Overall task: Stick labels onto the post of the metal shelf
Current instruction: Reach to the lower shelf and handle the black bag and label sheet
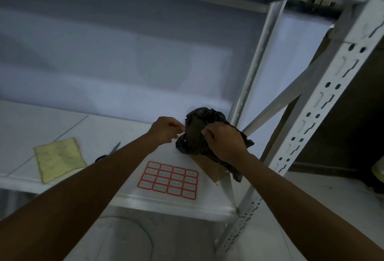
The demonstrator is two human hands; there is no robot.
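Saw no label on the perforated white metal post [324, 102]; judged all sticking left to do. Found the red-bordered label sheet [169, 179] flat on the white shelf board [104, 127]. Noted left hand [166, 129] curled, fingertips pinched, contents impossible to tell; right hand [225, 143] gripping a crumpled black plastic bag [197, 123].

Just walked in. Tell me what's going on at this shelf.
A person works at a black plastic bag draped over a cardboard box on the shelf. The right hand grips the bag; the left hand is curled beside it, perhaps pinching something too small to tell. The label sheet lies flat in front of the box. No label shows on the post. A yellow cloth and scissors lie to the left.
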